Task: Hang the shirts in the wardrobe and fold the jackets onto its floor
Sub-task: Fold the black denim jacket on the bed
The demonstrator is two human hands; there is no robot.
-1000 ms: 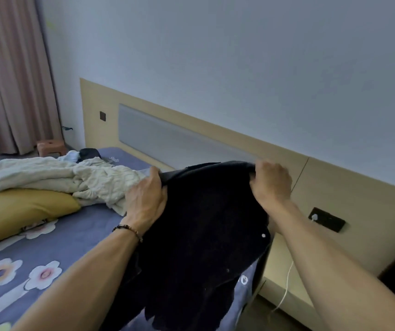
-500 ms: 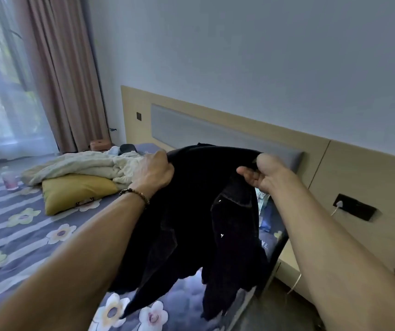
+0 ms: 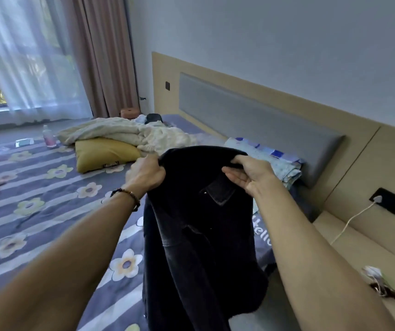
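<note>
Jacket (image 3: pixel 198 225) hangs at bed (image 3: pixel 48 211) edge, gripped by both hands.

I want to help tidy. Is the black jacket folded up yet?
Not folded. The black jacket hangs loose from the left hand and right hand above the bed.
</note>
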